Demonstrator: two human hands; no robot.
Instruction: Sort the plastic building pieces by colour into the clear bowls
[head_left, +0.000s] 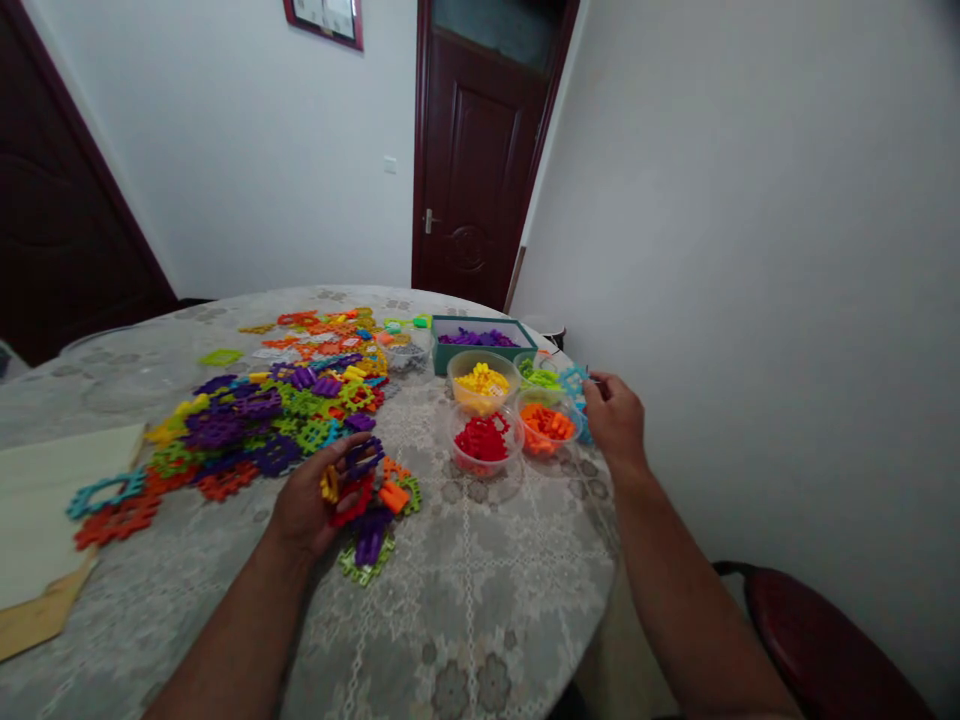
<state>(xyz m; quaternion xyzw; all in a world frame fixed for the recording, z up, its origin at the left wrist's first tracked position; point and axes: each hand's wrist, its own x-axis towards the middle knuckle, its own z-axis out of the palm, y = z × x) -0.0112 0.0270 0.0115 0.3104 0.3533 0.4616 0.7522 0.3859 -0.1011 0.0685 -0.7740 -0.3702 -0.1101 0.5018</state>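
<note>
My left hand curls around several notched plastic building pieces, among them a purple ring, a red piece and a yellow one. Just beyond and below it lie an orange piece, a purple piece and a green piece. At the table's right edge, my right hand has its fingers pinched together beside light-blue notched pieces; what sits between the fingertips is too small to make out. Close to it stands a clear bowl of orange pieces.
A large mixed pile of pieces covers the table's left middle. Clear bowls hold red, yellow and green pieces. Behind them stands a green box with purple pieces. Cardboard lies left; a dark-red chair stands right.
</note>
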